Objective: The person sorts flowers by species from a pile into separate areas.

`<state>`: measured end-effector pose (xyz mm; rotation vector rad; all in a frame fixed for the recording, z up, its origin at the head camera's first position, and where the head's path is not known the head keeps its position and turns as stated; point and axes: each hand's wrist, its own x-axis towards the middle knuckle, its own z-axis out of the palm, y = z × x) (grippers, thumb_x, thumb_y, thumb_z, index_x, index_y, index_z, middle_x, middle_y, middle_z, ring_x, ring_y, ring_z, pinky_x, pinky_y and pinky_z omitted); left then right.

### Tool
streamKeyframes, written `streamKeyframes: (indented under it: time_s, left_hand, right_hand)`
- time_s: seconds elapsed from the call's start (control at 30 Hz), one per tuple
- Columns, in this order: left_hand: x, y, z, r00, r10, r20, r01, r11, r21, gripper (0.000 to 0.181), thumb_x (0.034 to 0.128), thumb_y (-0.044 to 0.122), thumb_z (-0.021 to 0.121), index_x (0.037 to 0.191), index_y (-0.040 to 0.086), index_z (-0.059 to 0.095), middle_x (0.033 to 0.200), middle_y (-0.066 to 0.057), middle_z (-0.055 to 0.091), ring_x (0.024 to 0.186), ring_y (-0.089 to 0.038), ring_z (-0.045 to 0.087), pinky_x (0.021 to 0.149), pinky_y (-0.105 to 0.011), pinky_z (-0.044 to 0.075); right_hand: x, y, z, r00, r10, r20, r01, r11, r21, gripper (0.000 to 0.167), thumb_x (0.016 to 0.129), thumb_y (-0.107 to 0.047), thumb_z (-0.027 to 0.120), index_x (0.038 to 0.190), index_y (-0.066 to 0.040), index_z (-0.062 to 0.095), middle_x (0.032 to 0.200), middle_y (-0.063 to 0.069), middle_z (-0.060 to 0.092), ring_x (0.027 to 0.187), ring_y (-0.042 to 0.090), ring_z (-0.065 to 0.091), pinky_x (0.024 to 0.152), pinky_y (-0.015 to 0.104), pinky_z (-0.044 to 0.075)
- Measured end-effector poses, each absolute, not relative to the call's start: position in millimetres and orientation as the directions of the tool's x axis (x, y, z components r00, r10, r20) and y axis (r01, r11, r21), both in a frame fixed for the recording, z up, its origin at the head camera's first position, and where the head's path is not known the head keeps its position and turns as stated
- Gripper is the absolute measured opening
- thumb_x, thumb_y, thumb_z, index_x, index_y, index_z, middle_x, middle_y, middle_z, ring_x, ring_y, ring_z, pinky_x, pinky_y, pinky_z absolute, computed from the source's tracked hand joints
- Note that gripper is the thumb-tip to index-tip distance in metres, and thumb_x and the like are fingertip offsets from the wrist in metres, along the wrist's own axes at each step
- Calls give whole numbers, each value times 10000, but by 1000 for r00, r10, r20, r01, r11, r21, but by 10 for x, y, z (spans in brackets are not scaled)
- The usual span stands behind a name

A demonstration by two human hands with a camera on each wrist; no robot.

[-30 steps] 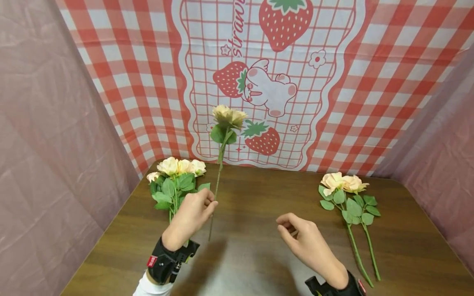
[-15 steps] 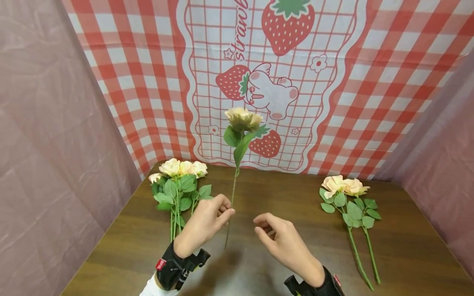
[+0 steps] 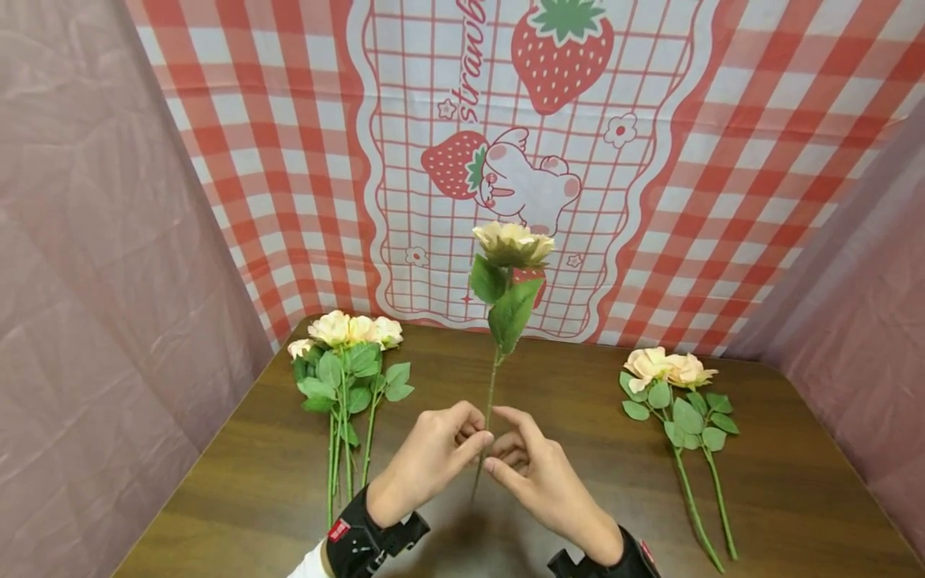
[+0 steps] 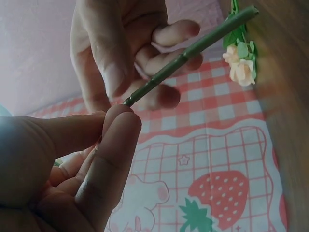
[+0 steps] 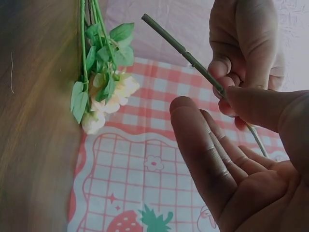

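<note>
A pale cream rose [image 3: 513,245] stands nearly upright above the middle of the table, leaves below its bloom. My left hand [image 3: 426,453] pinches its thin stem between thumb and forefinger low down. Close on the stem's other side is my right hand [image 3: 545,482], its thumb and fingers spread apart. In the right wrist view, the right thumb is at the stem [image 5: 176,47] beside the left fingers, while the right forefinger stays clear of it. The stem's cut end [image 4: 253,10] sticks out past both hands in the left wrist view.
Several cream roses [image 3: 354,329] lie bunched at the table's left, stems towards me. Two more roses [image 3: 668,369] lie at the right. A red-checked strawberry cloth [image 3: 289,160] hangs behind the brown table [image 3: 238,474], with pink curtains [image 3: 108,281] on both sides.
My left hand has carried the upright rose rightwards and nearer to me. The right hand has moved left until its fingers are beside the stem. The lying roses have stayed put.
</note>
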<state>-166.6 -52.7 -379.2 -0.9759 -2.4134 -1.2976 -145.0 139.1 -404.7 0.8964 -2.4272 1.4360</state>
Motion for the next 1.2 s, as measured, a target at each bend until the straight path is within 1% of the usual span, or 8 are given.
streamKeyframes:
  time_s: [0.2, 0.37, 0.57, 0.73, 0.8, 0.87, 1.03, 1.2]
  left_hand:
    - [-1622, -480, -3847, -730, 449, 516, 681, 404, 611, 94, 907, 68, 710, 895, 63, 617, 784, -27, 697, 709, -63, 659, 637, -165, 519]
    - [-1606, -465, -3876, -719, 446, 533, 692, 393, 605, 95, 907, 74, 713, 895, 65, 619, 774, -18, 690, 694, -47, 643, 627, -153, 511]
    - [-1605, -455, -3875, -703, 453, 548, 709, 397, 583, 93, 916, 123, 714, 931, 88, 628, 800, 7, 692, 713, -40, 645, 646, -196, 532]
    - [-1613, -438, -3851, -703, 450, 551, 711, 434, 553, 114, 906, 167, 732, 934, 119, 633, 792, 45, 685, 700, -8, 626, 633, -148, 495]
    - [-1615, -439, -3840, -696, 451, 559, 718, 441, 538, 118, 906, 174, 733, 938, 122, 632, 783, 53, 681, 691, -3, 621, 626, -140, 485]
    - [-1617, -447, -3832, -695, 450, 561, 719, 448, 532, 112, 914, 180, 725, 952, 127, 633, 782, 60, 681, 693, 0, 620, 628, -143, 485]
    - [-1622, -485, -3808, -717, 425, 552, 696, 470, 542, 67, 956, 194, 670, 977, 137, 643, 786, 75, 684, 692, -1, 615, 629, -171, 490]
    - [-1634, -532, -3788, -730, 392, 559, 680, 494, 542, 70, 989, 203, 622, 959, 146, 648, 757, 95, 668, 655, 16, 587, 611, -177, 484]
  right_hand:
    - [-1421, 1368, -4067, -793, -419, 442, -582, 309, -752, 595, 888, 37, 695, 1385, 27, 368, 912, 92, 709, 728, 69, 670, 584, 284, 570]
    - [-1402, 1365, -4072, -788, -409, 460, -590, 290, -754, 602, 872, 84, 687, 1380, 28, 368, 888, 80, 703, 701, 84, 662, 563, 275, 565]
    - [-1399, 1394, -4053, -789, -412, 456, -580, 258, -772, 596, 884, 109, 650, 1392, 42, 348, 875, 85, 688, 690, 84, 656, 549, 261, 557]
    - [-1403, 1421, -4028, -795, -417, 441, -563, 236, -792, 556, 893, 118, 618, 1374, 79, 341, 863, 101, 682, 664, 105, 651, 539, 265, 552]
    - [-1402, 1426, -4021, -796, -414, 441, -560, 232, -795, 541, 893, 129, 603, 1365, 75, 343, 853, 100, 681, 654, 123, 651, 534, 268, 548]
    - [-1404, 1433, -4019, -797, -409, 445, -561, 227, -796, 534, 900, 131, 594, 1367, 41, 351, 836, 94, 679, 652, 123, 652, 532, 272, 546]
    - [-1410, 1472, -3998, -796, -390, 463, -571, 230, -788, 546, 908, 128, 591, 1373, -59, 376, 822, 68, 670, 677, 62, 645, 554, 278, 550]
    - [-1404, 1534, -3950, -810, -368, 457, -560, 254, -788, 509, 910, 132, 574, 1336, -81, 393, 844, 39, 676, 683, 82, 648, 582, 285, 557]
